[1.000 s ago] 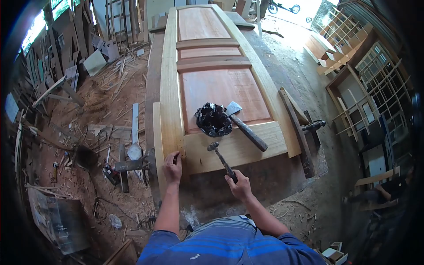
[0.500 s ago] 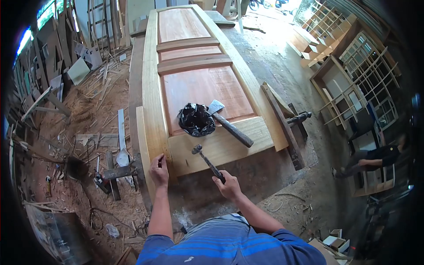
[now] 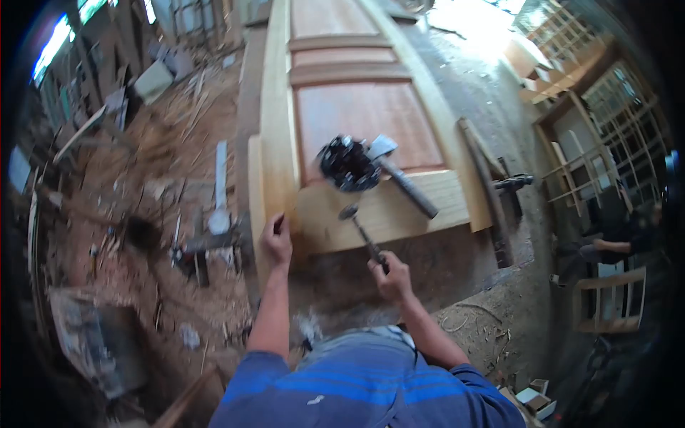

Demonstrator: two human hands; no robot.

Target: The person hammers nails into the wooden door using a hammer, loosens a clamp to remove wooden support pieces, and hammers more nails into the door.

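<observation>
My right hand [image 3: 392, 277] is wrapped round the handle of a hammer [image 3: 364, 234], its head raised over the near end of a wooden door [image 3: 385, 214]. My left hand [image 3: 277, 241] is pinched at the door's near left corner; whatever lies between the fingertips is too small to make out. On the door, ahead of the hammer, sits an open black plastic bag [image 3: 349, 165], its contents hard to see. A hatchet [image 3: 408, 187] rests just right of the bag, blade pointing away from me and handle toward the near right.
A wooden bar [image 3: 484, 178] and a metal clamp [image 3: 515, 183] stand along the door's right side. Left of the bench, offcuts and sawdust cover the floor. Wooden lattice frames [image 3: 606, 135] lean at the right, near another person [image 3: 614, 246].
The whole view has shifted, so the door, bag and hatchet appear further right and higher. My hands keep much the same places at the door, hammer still held.
</observation>
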